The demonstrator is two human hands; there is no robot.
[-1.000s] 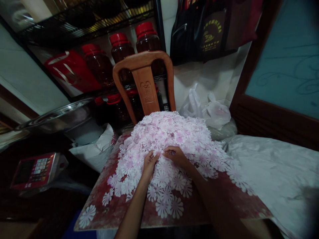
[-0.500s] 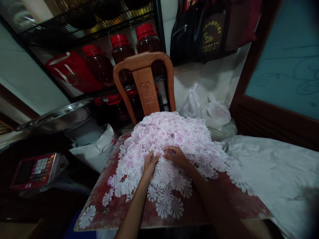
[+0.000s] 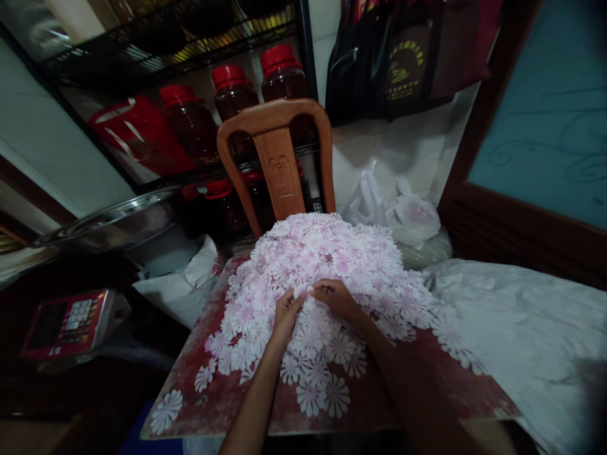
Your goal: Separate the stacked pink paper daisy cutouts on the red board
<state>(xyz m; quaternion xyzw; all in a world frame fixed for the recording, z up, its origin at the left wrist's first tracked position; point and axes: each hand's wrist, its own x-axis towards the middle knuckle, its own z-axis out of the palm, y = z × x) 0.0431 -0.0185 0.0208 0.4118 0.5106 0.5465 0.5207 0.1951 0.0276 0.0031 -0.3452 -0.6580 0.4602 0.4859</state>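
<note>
A big heap of white and pink flower-shaped pieces (image 3: 327,253) covers much of a worn red board (image 3: 199,411). Over the middle of the heap, my left hand (image 3: 286,313) has its thumb and fingers pinched on a pale flower piece. Close beside it on the right, my right hand (image 3: 337,298) pinches at the same pale piece, fingers curled. The fingertips nearly meet, and the piece between them blends with the heap behind. One loose flower (image 3: 165,411) lies at the board's near left corner.
A wooden chair (image 3: 279,170) stands behind the board. Red-lidded jars (image 3: 190,126) fill a rack beyond it. A pale sack (image 3: 526,328) lies at the right, a red scale (image 3: 69,322) at the left. Plastic bags (image 3: 412,215) sit behind the heap's right side.
My right hand's fingers have closed slightly, with its fingertips a little nearer my left hand. The heap looks the same.
</note>
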